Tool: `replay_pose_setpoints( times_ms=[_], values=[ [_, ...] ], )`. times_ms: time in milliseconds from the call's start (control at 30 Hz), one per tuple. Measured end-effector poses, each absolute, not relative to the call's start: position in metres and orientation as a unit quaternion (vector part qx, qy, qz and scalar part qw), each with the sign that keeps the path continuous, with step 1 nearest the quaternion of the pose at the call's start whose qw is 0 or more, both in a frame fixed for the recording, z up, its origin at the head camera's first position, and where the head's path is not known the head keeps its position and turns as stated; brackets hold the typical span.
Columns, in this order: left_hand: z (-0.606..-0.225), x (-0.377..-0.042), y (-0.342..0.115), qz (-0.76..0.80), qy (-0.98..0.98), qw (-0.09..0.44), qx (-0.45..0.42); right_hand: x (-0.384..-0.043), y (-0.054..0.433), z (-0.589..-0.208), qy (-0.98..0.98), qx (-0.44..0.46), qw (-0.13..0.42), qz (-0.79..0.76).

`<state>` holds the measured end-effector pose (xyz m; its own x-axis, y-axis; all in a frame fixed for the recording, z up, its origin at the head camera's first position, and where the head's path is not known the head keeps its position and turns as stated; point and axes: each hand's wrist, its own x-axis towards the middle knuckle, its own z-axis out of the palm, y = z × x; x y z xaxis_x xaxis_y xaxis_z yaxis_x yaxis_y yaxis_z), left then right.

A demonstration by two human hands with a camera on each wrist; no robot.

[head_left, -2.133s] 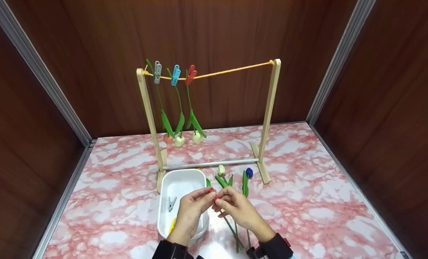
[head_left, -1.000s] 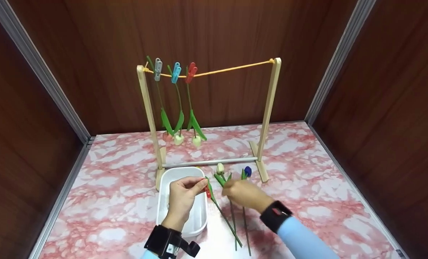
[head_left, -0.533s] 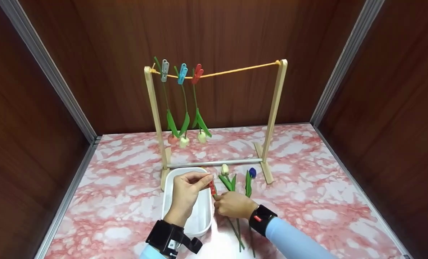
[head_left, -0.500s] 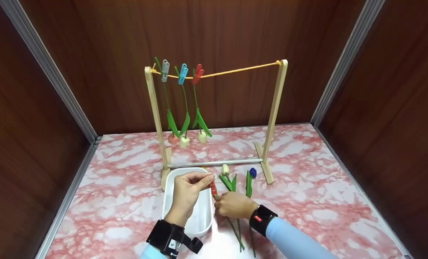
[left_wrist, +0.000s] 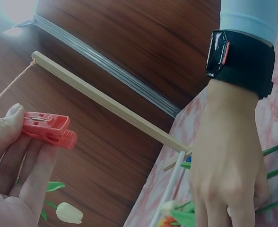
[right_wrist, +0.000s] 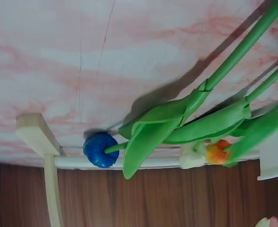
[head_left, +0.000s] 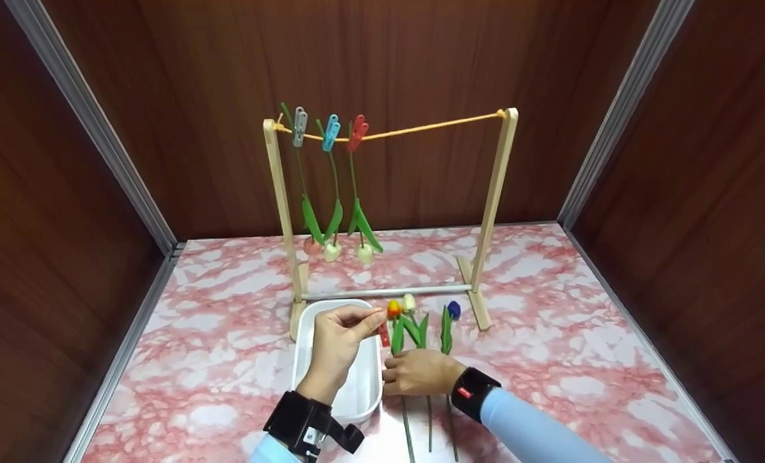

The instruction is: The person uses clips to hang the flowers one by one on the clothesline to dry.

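My left hand pinches a red clothespin between thumb and fingers, above the right rim of a white basin. My right hand is low over the table with its fingers curled at the stem of an orange-yellow tulip, gripping it; the fingertips are partly hidden. That tulip lies beside a white tulip, and a blue tulip lies farther right. All three have green leaves and long stems pointing toward me.
A wooden stand carries an orange cord. Three tulips hang head down from it, under a grey clothespin, a blue clothespin and a red clothespin on the cord. Brown panels enclose the marbled table.
My right hand left the red clothespin to the left hand and went down to the stems. The orange-yellow tulip has come into view from behind the left hand, its stem now straighter.
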<state>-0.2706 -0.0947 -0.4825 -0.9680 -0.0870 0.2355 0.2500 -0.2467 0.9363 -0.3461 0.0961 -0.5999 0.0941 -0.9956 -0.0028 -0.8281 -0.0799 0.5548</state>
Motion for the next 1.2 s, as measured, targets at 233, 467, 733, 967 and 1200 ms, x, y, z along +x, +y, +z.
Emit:
replay_pose_setpoints(
  times_ms=[233, 467, 733, 967, 1200],
  values=[
    [-0.469, -0.273, -0.098, -0.778, -0.610, 0.126, -0.082, -0.336, 0.108, -0.574, -0.644, 0.720, 0.254, -0.052],
    [-0.445, -0.277, -0.102, -0.773, -0.612, 0.142, -0.092, -0.336, 0.119, -0.535, -0.692, 0.675, 0.250, 0.060],
    [-0.415, -0.284, -0.102, -0.764, -0.609, 0.170, -0.130, -0.355, 0.131, -0.489, -0.742, 0.570, 0.190, 0.297],
    [-0.390, -0.284, -0.101, -0.744, -0.618, 0.201, -0.154, -0.359, 0.125, -0.470, -0.724, 0.458, 0.121, 0.501],
    [-0.361, -0.291, -0.097, -0.729, -0.625, 0.205, -0.190, -0.362, 0.119, -0.458, -0.710, 0.380, 0.083, 0.588]
  ],
)
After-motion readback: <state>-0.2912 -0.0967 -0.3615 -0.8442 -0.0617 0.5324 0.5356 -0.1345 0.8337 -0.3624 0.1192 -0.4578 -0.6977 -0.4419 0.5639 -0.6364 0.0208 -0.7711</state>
